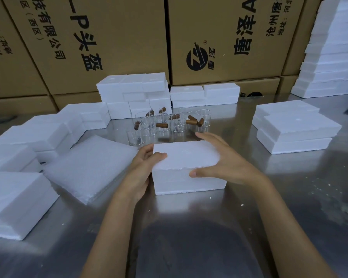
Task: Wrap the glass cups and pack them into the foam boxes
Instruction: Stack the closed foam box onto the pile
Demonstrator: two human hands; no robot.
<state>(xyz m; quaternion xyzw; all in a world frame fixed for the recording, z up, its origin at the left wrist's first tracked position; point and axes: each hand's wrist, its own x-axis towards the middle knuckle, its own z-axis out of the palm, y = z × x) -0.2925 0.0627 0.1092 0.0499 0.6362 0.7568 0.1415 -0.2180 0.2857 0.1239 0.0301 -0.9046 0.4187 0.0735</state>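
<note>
A closed white foam box point(186, 167) stands on the steel table point(289, 197) right in front of me, its lid seated on the base. My left hand point(143, 167) grips its left side, thumb lying on the lid. My right hand point(223, 157) spans the lid's right end, fingers over the far edge and thumb at the near seam. Behind the box stand several clear glass cups point(163, 125) with brown wooden handles. A stack of white foam wrap sheets point(88, 167) lies to the left.
Foam boxes are piled at the left point(28, 141), the back point(135, 91) and the right point(293, 125). A tall foam stack point(333, 47) rises at the far right. Large cardboard cartons point(219, 37) wall off the table's back. Foam crumbs dot the steel.
</note>
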